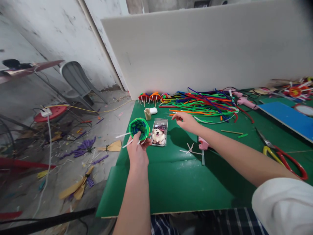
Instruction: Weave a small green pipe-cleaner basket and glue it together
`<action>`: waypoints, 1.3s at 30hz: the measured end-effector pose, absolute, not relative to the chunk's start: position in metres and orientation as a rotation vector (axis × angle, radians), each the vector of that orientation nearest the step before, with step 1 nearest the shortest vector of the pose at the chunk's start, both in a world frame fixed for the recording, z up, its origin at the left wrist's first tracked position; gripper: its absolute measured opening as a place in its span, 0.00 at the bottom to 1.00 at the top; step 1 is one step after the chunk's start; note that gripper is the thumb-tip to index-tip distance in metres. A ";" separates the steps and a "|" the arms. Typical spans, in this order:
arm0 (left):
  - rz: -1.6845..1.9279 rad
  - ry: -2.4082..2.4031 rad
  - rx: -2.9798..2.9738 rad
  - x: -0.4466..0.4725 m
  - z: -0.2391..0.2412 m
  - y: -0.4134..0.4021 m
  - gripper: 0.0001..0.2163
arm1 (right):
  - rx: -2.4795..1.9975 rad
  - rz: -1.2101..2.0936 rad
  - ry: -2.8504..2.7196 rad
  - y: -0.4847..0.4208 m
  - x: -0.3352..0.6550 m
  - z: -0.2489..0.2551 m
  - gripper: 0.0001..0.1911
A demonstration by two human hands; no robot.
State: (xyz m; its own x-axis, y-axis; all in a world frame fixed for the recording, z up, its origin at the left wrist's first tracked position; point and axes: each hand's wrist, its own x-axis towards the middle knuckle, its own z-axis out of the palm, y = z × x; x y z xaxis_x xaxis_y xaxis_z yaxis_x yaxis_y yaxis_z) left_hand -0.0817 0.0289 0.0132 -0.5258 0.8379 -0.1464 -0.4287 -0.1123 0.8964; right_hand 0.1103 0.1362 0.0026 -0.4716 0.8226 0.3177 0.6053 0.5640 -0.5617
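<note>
A: Your left fingers [135, 137] are closed round the bottom of the small woven basket [139, 128], which has a green rim and a blue inside. You hold it up in the air just left of the phone [159, 132], its mouth tilted toward you.

B: White sticks [122, 135] poke out from under that basket, on the side away from the phone. Your left hand [137, 150] sits just below and left of the phone.

A: Your right fingers [176, 117] are loosely spread and grip nothing. Your right hand [186, 121] hovers just right of the phone's top corner.

B: Up and to the right of the phone lies the pile of pipe cleaners [207, 104], in green, orange, red and blue. Your fingertips are near its closest strands. Whether they touch, I cannot tell.

A: Right of the phone and a little lower, a pink glue gun [202, 143] lies under your forearm, with crossed white sticks [189, 149] between it and the phone.

B: Well right of the phone lie scissors [281, 153] with red and yellow handles. Behind the phone stand two little woven umbrellas [149, 97], one red and one orange. Everything rests on the green mat [171, 186].
</note>
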 end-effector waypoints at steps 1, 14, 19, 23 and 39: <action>1.779 1.241 0.509 -0.082 0.013 0.029 0.11 | -1.133 0.500 -2.237 0.137 0.109 0.002 0.15; 1.777 1.230 0.489 -0.080 0.015 0.029 0.11 | -1.113 0.502 -2.280 0.138 0.097 0.003 0.17; 1.776 1.213 0.520 -0.080 0.013 0.030 0.12 | -1.115 0.500 -2.318 0.138 0.100 -0.001 0.17; 1.774 1.218 0.515 -0.080 0.013 0.030 0.11 | -1.114 0.497 -2.319 0.129 0.114 0.002 0.16; 1.758 1.217 0.510 -0.081 0.017 0.025 0.11 | -1.635 0.142 -2.397 0.030 0.252 -0.003 0.12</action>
